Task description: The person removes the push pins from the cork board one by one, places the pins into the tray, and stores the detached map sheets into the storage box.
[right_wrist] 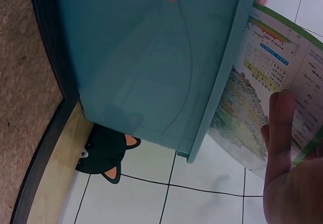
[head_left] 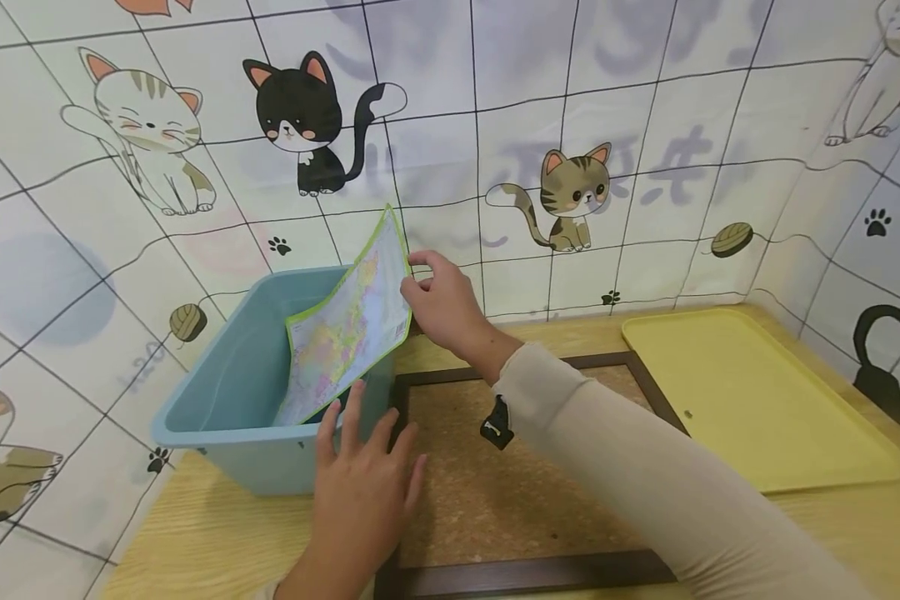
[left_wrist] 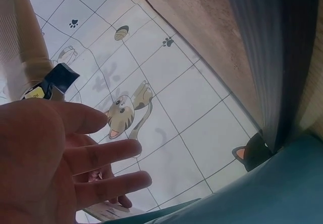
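A glossy map sheet (head_left: 337, 333) with a bright green border stands tilted in the blue plastic bin (head_left: 251, 454), its lower part inside. My right hand (head_left: 450, 304) pinches the sheet's right edge between thumb and fingers. Seen from the right wrist, the sheet's back (right_wrist: 282, 57) carries print and a terrain picture beside the bin wall (right_wrist: 146, 62). My left hand (head_left: 363, 492) is at the bin's near right corner, fingers spread, fingertips overlapping the rim. The left wrist view shows that hand (left_wrist: 45, 158) with extended fingers and nothing in its palm.
A dark-framed cork board (head_left: 487, 492) lies right of the bin on the wooden table (head_left: 187, 533). Farther right is a yellow tray (head_left: 765, 400). A wall covering with cartoon cats (head_left: 435, 125) rises directly behind the table.
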Demonstrator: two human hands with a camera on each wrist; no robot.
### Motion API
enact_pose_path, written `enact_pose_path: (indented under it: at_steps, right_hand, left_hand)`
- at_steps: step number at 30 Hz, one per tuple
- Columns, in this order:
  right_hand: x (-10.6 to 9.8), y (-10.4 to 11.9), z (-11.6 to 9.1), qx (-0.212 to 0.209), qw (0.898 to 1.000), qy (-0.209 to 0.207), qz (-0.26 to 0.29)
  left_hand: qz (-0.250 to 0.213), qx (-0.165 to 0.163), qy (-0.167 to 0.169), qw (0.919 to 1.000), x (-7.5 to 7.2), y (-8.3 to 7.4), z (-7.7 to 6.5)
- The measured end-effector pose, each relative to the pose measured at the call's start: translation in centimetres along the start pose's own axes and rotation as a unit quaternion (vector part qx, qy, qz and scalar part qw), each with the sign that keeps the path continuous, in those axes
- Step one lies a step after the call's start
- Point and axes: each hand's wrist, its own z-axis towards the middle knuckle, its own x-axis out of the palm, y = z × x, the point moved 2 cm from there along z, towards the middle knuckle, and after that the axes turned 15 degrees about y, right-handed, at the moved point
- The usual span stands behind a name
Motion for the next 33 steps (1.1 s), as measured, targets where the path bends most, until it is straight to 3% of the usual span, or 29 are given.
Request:
enact_pose_path:
  at_steps: [13, 24, 29, 33]
  right_hand:
    - [1.3, -0.1, 0.4, 0.007, 0.999, 0.038, 0.012]
    - [2.7, -0.6, -0.8, 0.007, 0.998, 0.063, 0.022]
    - [1.7, -0.9, -3.1, 0.013, 0.997, 0.081, -0.009]
    - [0.1, -2.0, -6.7, 0.025, 0.989, 0.11, -0.095]
  left_hand:
    - [-0.005, 0.018, 0.005, 0.9998, -0.2, -0.2, 0.6]
    - [-0.001, 0.017, -0.002, 0.9999, 0.0, 0.4, 0.3]
    - [-0.002, 0.017, 0.022, 0.9996, 0.1, 0.4, 0.1]
    - [-0.015, 0.025, 0.022, 0.9993, 0.2, 0.1, -0.1]
